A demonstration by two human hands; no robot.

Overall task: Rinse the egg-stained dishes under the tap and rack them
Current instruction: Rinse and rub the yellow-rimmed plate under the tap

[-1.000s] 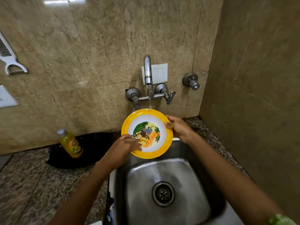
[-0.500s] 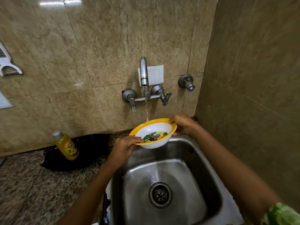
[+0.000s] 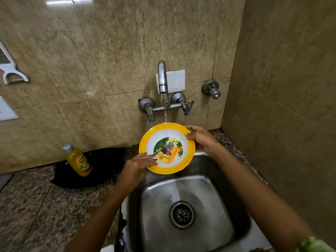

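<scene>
A yellow-rimmed bowl (image 3: 167, 148) with a white inside and a cartoon picture is tilted up, its inside facing me, over the back edge of the steel sink (image 3: 183, 211). My left hand (image 3: 138, 165) grips its lower left rim, fingers lying on the inside. My right hand (image 3: 199, 136) holds the upper right rim. A thin stream of water falls from the wall tap (image 3: 162, 79) onto the bowl's top edge. No rack is in view.
A yellow dish-soap bottle (image 3: 77, 160) stands on a black cloth (image 3: 101, 166) on the speckled granite counter (image 3: 36, 206) left of the sink. Tap handles (image 3: 148, 107) and a separate valve (image 3: 211, 90) stick out of the tiled wall. A side wall closes in on the right.
Half a second ago the bowl lay nearly level under the stream; both hands have tipped it back up so its inside faces me, as it did one second ago.
</scene>
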